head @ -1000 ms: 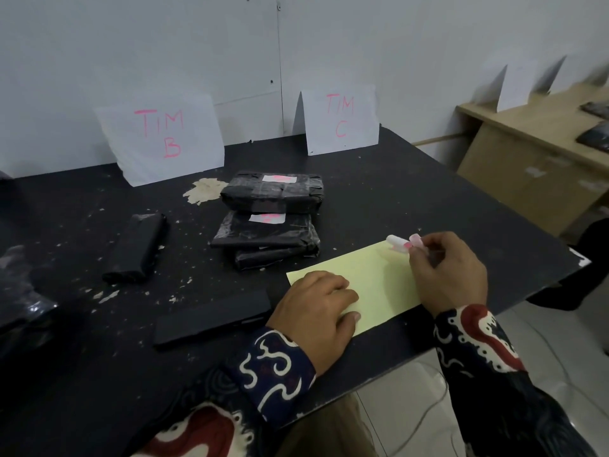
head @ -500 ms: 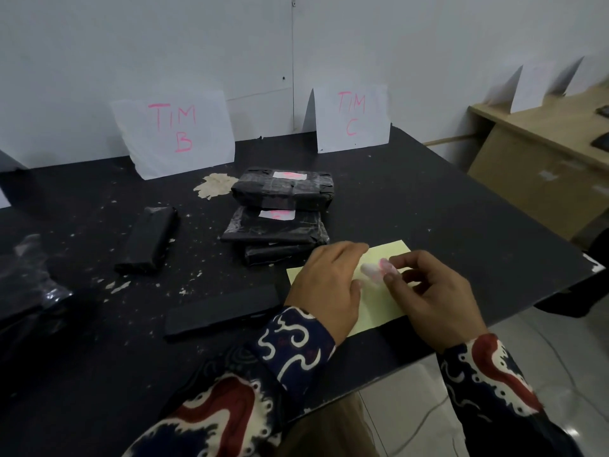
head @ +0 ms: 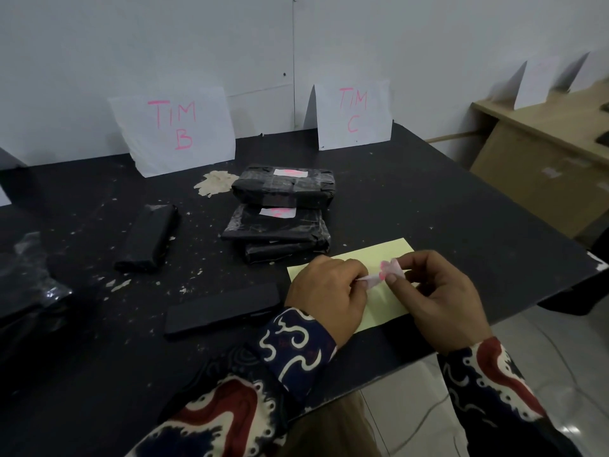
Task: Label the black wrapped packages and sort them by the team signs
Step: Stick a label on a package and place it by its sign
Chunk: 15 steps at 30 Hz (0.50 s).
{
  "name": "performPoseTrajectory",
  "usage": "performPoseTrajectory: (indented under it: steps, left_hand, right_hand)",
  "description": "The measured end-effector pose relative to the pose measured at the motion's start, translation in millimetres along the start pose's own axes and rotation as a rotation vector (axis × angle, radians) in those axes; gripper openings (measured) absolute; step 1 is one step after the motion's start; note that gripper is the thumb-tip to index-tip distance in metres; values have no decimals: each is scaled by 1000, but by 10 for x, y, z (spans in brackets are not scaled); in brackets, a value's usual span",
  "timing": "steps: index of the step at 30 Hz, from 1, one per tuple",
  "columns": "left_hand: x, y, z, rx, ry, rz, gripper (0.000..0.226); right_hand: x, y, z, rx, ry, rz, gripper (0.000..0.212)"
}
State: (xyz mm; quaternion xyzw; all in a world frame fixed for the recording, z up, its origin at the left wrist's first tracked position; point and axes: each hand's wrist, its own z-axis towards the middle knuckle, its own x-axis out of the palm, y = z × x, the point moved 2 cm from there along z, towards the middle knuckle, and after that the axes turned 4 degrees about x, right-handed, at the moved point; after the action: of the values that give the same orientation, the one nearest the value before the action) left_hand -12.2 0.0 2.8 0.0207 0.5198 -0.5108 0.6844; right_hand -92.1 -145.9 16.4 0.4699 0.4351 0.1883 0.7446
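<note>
Both hands meet over a pale yellow sheet (head: 369, 258) near the black table's front edge. My left hand (head: 326, 291) and my right hand (head: 438, 291) each pinch an end of a small white sticker label with pink writing (head: 385, 273), held just above the sheet. Behind the sheet lie stacked black wrapped packages: the top rear one (head: 283, 188) and the one below it (head: 276, 225) each carry a white label. Unlabelled black packages lie at the left (head: 148, 237) and front (head: 222, 308). Signs "TIM B" (head: 174, 127) and "TIM C" (head: 354, 113) lean against the wall.
A crinkled black plastic bundle (head: 29, 291) sits at the table's left edge. A tan patch of worn surface (head: 214, 183) shows near the TIM B sign. A wooden desk (head: 543, 150) with more white signs stands to the right. The table's front right corner (head: 596, 265) borders tiled floor.
My left hand has lifted off the yellow sheet and joined my right hand, and both now pinch the label between them. My right hand moved left from the sheet's far corner.
</note>
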Motion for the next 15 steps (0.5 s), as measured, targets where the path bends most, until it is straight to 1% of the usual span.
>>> performPoseTrajectory:
  steps: [4, 7, 9, 13, 15]
  left_hand:
    - [-1, 18, -1, -50, -40, -34, 14]
    - [5, 24, -7, -42, -11, 1, 24]
    - [16, 20, -19, -29, 12, 27, 29]
    - [-32, -4, -33, -39, -31, 0, 29]
    - [-93, -5, -39, -59, -65, -36, 28]
  right_hand:
    - [-8, -19, 10, 46, -73, -25, 7]
    - [19, -25, 3, 74, -114, -61, 9]
    - [45, -37, 6, 80, -134, -136, 11]
    - [82, -7, 0, 55, -94, -380, 22]
    - [71, 30, -6, 79, -42, -443, 29]
